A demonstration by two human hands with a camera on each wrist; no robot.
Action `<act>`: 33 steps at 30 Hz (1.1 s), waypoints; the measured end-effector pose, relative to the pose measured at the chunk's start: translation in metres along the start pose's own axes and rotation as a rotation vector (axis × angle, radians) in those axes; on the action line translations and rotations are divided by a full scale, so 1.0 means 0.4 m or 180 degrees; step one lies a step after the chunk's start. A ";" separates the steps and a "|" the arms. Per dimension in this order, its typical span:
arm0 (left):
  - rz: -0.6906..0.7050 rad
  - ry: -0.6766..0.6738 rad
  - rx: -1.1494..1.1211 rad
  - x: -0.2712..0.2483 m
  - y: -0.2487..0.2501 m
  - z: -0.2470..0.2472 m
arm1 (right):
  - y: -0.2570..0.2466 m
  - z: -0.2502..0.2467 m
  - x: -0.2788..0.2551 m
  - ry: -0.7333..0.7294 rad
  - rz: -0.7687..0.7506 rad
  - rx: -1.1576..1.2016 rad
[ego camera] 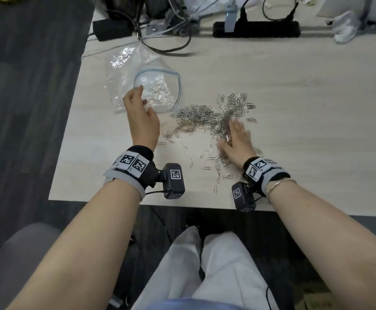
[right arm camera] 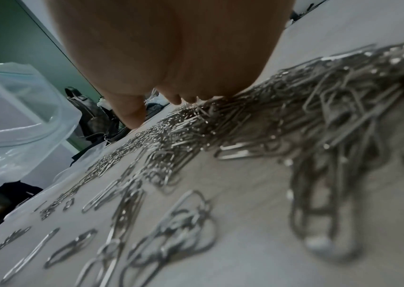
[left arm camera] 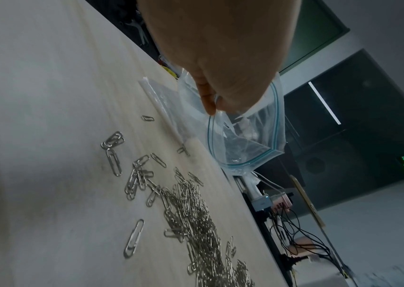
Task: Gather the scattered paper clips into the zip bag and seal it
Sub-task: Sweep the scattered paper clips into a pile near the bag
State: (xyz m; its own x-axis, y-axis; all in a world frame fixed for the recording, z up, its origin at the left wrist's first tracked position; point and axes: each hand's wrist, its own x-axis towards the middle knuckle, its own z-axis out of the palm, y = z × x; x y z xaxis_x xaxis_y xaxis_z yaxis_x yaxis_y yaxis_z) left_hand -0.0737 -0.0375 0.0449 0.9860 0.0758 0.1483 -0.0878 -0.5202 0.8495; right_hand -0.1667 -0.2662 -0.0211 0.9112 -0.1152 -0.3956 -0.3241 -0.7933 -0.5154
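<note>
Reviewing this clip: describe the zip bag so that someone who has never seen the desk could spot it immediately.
On the pale wooden table, look toward the left edge, in front of the tangle of black cables. The zip bag lies there, its mouth held open by the left hand. It alone is clear plastic with a blue zip strip.

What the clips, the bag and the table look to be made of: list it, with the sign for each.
Paper clips: bent wire, likely steel; silvery and shiny.
Zip bag: thin clear plastic film, creased and glinting, with a blue zip strip at its mouth.
Table: pale wood-grain top, matte; possibly laminate rather than solid wood.
</note>
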 end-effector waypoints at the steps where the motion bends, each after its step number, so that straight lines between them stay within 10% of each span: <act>1: 0.0011 0.0014 0.0020 0.004 -0.005 -0.001 | 0.000 -0.007 0.008 0.0112 -0.0017 0.0045; 13: -0.0144 0.0383 0.0232 0.032 -0.017 0.054 | 0.061 -0.188 0.217 0.0013 0.0112 0.0149; 33: -0.0653 0.1177 0.0304 -0.052 0.010 0.099 | -0.016 -0.112 0.126 -0.1344 -0.1706 -0.0436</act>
State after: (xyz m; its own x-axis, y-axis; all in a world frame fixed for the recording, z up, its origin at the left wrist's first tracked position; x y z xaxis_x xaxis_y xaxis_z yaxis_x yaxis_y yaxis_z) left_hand -0.0888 -0.0747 0.0252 0.8631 0.4764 0.1675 0.1353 -0.5377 0.8322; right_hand -0.1074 -0.2935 -0.0037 0.7507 0.5337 -0.3894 0.2031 -0.7473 -0.6327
